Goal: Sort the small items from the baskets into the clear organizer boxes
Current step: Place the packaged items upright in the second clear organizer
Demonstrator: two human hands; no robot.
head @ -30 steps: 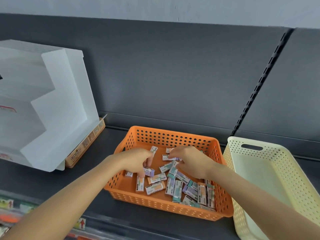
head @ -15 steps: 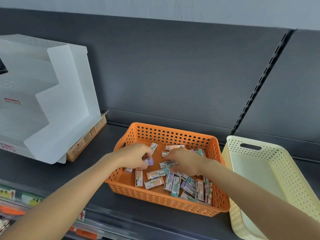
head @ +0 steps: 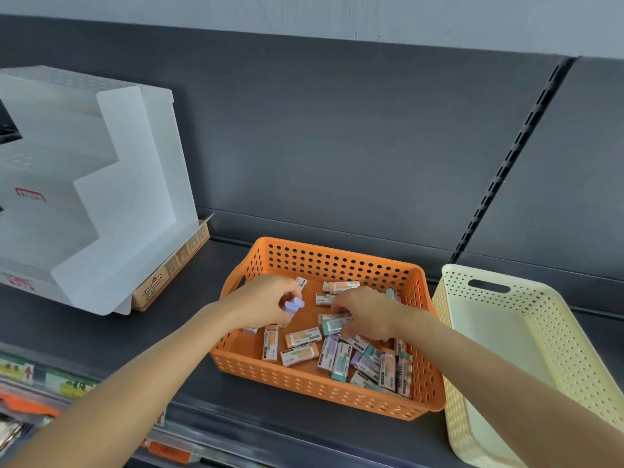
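Orange basket point(head: 337, 256) w/ erasers point(head: 366, 364) (loose): left hand point(head: 263, 302) pinches purple eraser point(head: 294, 304), right hand point(head: 369, 315) teal eraser point(head: 332, 325).

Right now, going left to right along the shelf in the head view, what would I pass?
White stepped display stand → brown cardboard box at its right edge → orange basket → cream basket. Left out: the left hand gripping a purple eraser and the right hand pinching a teal eraser, both over the orange basket.
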